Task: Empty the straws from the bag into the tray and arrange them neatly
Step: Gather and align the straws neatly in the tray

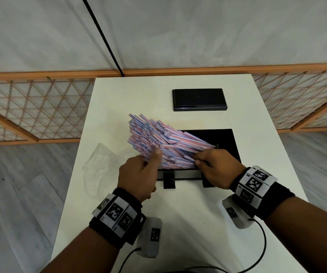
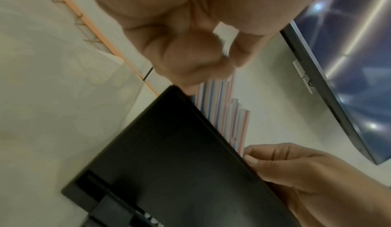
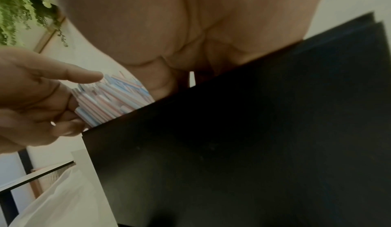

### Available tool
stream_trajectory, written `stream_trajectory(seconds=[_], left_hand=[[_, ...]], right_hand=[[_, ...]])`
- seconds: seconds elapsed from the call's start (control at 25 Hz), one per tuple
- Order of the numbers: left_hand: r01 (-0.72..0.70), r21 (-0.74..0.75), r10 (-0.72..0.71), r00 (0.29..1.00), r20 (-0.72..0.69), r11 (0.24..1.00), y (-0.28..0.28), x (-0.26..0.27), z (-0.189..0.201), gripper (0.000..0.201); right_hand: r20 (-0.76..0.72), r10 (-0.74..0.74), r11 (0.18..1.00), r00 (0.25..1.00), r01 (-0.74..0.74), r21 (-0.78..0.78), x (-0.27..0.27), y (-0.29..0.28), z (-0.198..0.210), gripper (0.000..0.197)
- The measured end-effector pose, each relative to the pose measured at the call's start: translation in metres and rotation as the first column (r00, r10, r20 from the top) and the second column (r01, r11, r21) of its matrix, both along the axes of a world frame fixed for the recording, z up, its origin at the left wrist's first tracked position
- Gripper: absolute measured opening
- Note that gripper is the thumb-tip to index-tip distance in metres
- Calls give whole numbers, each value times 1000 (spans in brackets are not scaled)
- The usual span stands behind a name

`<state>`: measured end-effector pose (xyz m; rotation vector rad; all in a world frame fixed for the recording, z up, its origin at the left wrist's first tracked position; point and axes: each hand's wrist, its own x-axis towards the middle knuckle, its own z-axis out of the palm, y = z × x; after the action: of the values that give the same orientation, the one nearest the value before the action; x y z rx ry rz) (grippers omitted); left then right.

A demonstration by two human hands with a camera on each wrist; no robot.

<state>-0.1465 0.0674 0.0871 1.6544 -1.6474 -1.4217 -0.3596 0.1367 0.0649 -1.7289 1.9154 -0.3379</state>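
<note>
One table: a white, smooth rectangular table (image 1: 178,213) carries everything.
Tray: a black, matte, straight-walled rectangular tray (image 1: 225,138) sits mid-table, near the front edge of the scene's centre.
Lid: a second black, glossy rectangular slab (image 1: 199,99) lies flat farther back, well apart from the tray.
Straws: a thick fanned bundle of thin straws (image 1: 158,138), white with red and blue stripes, tilts up and leftward out of the tray, its lower ends down inside by the right hand.
Bag: a clear, crumpled plastic bag (image 1: 99,164) lies limp on the table left of the tray.
Left hand: the left hand (image 1: 139,174) cups the bundle's left side, thumb laid across the straws and fingers curled beneath.
Right hand: the right hand (image 1: 215,166) has fingers curled at the bundle's lower ends, seemingly pinching them; the wrist view is too blurred to confirm.
</note>
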Motion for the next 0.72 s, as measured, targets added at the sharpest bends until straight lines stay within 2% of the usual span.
stream_trajectory(seconds=[0.08,0.2,0.32,0.4,0.52,0.6,0.72], left_hand=[[32,42,-34,998,46,999,3,-1,0,74],[25,160,-21,999,-25,987,6,-7,-3,68],[21,202,-2,995,-95,979,4,-11,-8,59],[0,200,29,989,-144,980,7,-18,-10,53],[-49,189,92,969,-228,981,13,-28,-11,54],[-52,239,119,954,-275,970,15,-30,-11,57],[26,163,1,986,-164,986,15,-18,-7,58]], right_hand=[[38,-8,1000,999,7,11,1,1,1,28],[67,24,999,997,-27,41,3,4,5,31],[-142,128,984,982,-108,143,7,7,3,37],[-246,134,985,960,-101,143,12,6,1,46],[-144,122,992,982,-121,20,21,-1,3,45],[-115,121,992,986,-123,-8,24,-5,6,39],[-84,82,996,993,-79,34,20,-2,4,37]])
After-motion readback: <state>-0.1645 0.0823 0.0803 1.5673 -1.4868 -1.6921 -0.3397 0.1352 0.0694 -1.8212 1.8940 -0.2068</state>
